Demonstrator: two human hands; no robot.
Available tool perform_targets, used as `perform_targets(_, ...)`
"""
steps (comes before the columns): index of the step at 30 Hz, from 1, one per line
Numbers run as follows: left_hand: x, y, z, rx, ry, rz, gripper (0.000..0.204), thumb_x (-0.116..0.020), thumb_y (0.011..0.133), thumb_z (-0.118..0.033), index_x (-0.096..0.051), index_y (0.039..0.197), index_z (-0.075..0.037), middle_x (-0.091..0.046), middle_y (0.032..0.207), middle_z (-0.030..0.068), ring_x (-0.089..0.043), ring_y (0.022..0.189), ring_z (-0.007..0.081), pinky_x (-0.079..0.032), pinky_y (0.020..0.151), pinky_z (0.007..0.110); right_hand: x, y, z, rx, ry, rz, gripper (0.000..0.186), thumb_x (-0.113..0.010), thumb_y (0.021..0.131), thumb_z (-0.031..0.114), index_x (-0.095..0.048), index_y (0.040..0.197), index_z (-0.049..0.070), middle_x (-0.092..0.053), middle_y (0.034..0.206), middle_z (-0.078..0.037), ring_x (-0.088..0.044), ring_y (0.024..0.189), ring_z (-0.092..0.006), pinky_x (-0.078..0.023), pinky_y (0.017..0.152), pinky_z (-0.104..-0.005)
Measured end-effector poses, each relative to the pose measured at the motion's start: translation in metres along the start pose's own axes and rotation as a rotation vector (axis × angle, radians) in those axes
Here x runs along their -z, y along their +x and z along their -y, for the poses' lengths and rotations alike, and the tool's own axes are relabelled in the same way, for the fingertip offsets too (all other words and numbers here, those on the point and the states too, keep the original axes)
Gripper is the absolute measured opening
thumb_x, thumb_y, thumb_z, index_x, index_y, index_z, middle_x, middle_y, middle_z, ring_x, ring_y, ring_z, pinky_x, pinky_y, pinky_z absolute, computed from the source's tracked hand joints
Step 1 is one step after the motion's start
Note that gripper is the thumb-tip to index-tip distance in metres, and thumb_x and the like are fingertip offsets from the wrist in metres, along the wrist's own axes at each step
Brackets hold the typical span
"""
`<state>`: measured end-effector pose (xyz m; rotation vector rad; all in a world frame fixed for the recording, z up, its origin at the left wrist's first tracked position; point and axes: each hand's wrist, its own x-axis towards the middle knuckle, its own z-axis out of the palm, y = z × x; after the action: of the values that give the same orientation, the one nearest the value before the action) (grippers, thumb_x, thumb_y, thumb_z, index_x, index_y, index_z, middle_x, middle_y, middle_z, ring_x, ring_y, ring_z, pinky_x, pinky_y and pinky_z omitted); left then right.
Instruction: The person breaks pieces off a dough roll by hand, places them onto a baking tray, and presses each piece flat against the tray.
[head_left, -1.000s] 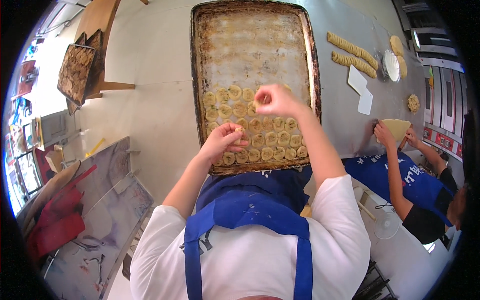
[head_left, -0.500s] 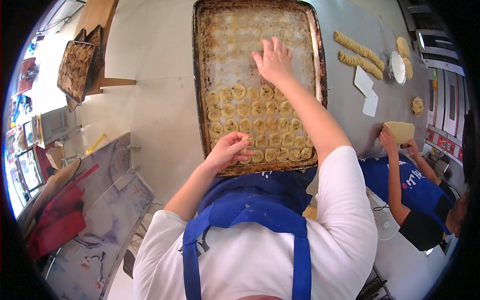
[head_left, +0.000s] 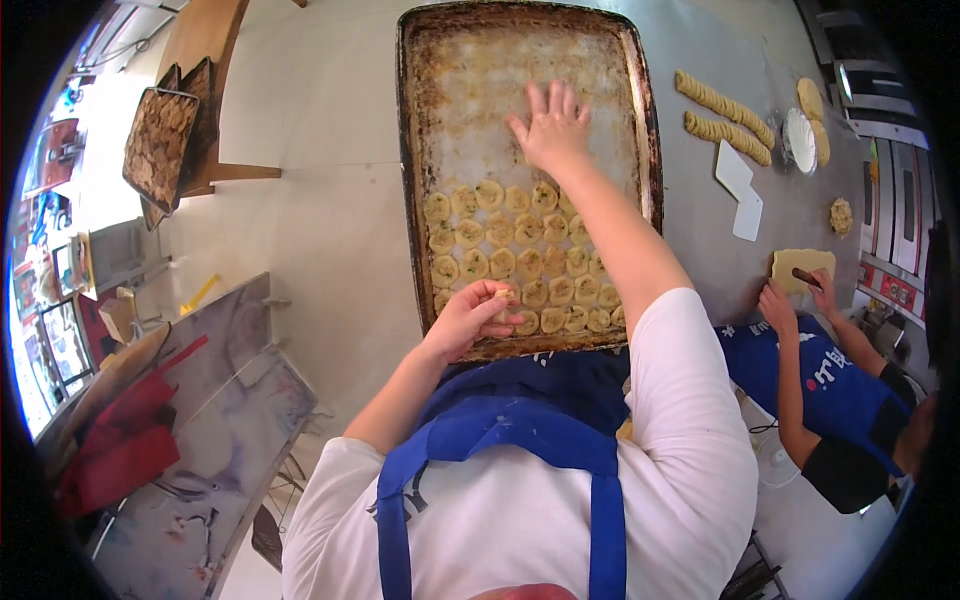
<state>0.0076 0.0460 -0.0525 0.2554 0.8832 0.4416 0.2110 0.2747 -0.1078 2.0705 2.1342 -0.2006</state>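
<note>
A large, browned baking tray (head_left: 408,200) lies before me, its nearer half filled with rows of round, flattened dough pieces (head_left: 500,263). My right hand (head_left: 556,132) is spread flat, palm down, over the bare far half, fingers apart; whether it presses on the tray's surface is hard to tell. Above the tray's near left corner, my left hand (head_left: 472,318) pinches a small dough piece (head_left: 506,296) between thumb and fingers. Some of the rounds beneath that hand are hidden.
On the metal table (head_left: 690,200) to the right are two sliced dough rolls (head_left: 725,107), white scrapers (head_left: 746,214), a white bowl (head_left: 799,140) and a dough lump (head_left: 841,216). A co-worker (head_left: 790,390) there handles a dough sheet (head_left: 795,262). Filled trays (head_left: 160,140) stand at far left.
My right hand has shifted slightly, its fingers spread and flatter. The left hand keeps its pinch on the dough piece. The whole view has moved a little.
</note>
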Motion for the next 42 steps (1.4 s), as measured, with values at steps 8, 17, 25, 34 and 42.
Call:
perform_targets(8, 0.0, -0.004, -0.002, 0.026, 0.018, -0.072, 0.028, -0.053, 0.099, -0.021, -0.048, 0.123, -0.007, -0.06, 0.117, 0.01, -0.065, 0.102, 0.0221, -0.057, 0.08, 0.031, -0.007, -0.012, 0.014, 0.112, 0.028, -0.184, 0.06, -0.039, 0.099, 0.048, -0.024, 0.15, 0.021, -0.028, 0.147, -0.016, -0.027, 0.138, -0.0324, -0.016, 0.114, -0.0536)
perform_targets(17, 0.004, -0.01, -0.006, 0.03, -0.044, -0.072, 0.027, -0.053, 0.099, -0.02, -0.049, 0.122, -0.007, -0.059, 0.118, 0.0099, -0.065, 0.103, 0.0231, -0.057, 0.08, 0.031, 0.005, -0.014, -0.025, -0.021, 0.489, -0.17, 0.029, -0.061, 0.089, 0.039, -0.07, 0.082, 0.012, -0.068, 0.085, -0.004, -0.066, 0.078, -0.0207, -0.052, 0.065, -0.036)
perform_targets(25, -0.002, -0.007, -0.008, 0.037, -0.014, -0.065, 0.025, -0.053, 0.099, -0.019, -0.05, 0.12, -0.007, -0.059, 0.117, 0.009, -0.065, 0.102, 0.023, -0.057, 0.08, 0.03, 0.004, -0.032, -0.01, -0.101, 0.37, -0.073, 0.027, -0.066, 0.085, 0.04, -0.069, 0.079, 0.014, -0.065, 0.09, -0.003, -0.064, 0.077, -0.0229, -0.053, 0.065, -0.0366)
perform_targets(34, 0.004, -0.011, -0.003, -0.014, -0.042, -0.076, 0.023, -0.053, 0.099, -0.018, -0.051, 0.119, -0.007, -0.06, 0.116, 0.0086, -0.066, 0.099, 0.022, -0.058, 0.078, 0.03, 0.001, -0.043, -0.025, 0.146, 0.38, -0.253, 0.019, -0.066, 0.086, 0.031, -0.071, 0.084, 0.013, -0.065, 0.092, -0.004, -0.063, 0.085, -0.0241, -0.052, 0.075, -0.0387)
perform_targets(42, -0.005, -0.013, 0.001, 0.007, -0.003, -0.077, 0.024, -0.055, 0.098, -0.019, -0.051, 0.119, -0.006, -0.059, 0.117, 0.0099, -0.066, 0.099, 0.0219, -0.057, 0.08, 0.03, 0.003, -0.045, -0.02, -0.022, 0.561, 0.05, 0.018, -0.07, 0.081, 0.028, -0.07, 0.088, 0.011, -0.069, 0.095, -0.006, -0.065, 0.088, -0.0254, -0.053, 0.078, -0.039)
